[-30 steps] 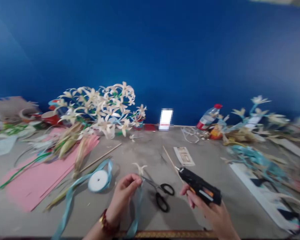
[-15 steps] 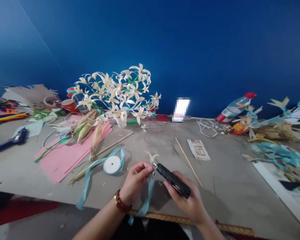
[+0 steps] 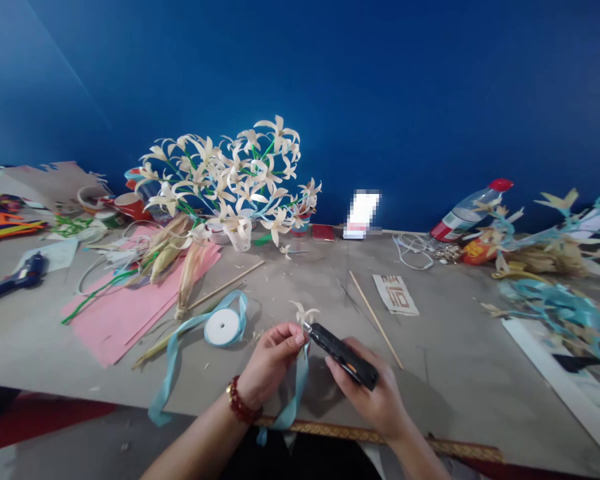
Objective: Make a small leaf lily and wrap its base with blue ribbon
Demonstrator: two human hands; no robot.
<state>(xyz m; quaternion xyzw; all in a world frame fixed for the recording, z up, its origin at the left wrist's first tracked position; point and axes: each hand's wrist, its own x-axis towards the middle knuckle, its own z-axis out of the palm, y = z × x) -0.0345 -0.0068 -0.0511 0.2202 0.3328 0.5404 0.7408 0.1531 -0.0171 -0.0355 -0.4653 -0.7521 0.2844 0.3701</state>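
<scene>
My left hand [image 3: 277, 350], with a red beaded bracelet at the wrist, pinches a small cream husk flower [image 3: 305, 310] at its base, the petals facing up. From beneath the fingers a light blue ribbon [image 3: 299, 390] hangs towards the table's front edge. My right hand [image 3: 367, 387] is closed around a black glue gun [image 3: 340, 350]. The gun's metal nozzle reaches the flower's base beside my left fingertips; whether it touches is too small to tell. A ribbon spool [image 3: 223, 327] lies left of my left hand, its loose end trailing forward.
Behind stand many husk flowers [image 3: 250, 193] in cups. Pink sheets [image 3: 115, 323], corn husks [image 3: 186, 277] and a blue glue gun [image 3: 23, 277] lie left. To the right are a wooden stick [image 3: 377, 320], a patterned card [image 3: 396, 295], a tilted bottle [image 3: 467, 213] and blue ribbon [image 3: 550, 303].
The view has shifted slightly, so table things appear a little up and left. Both hands keep nearly the same pose, with the nozzle still at the flower's base.
</scene>
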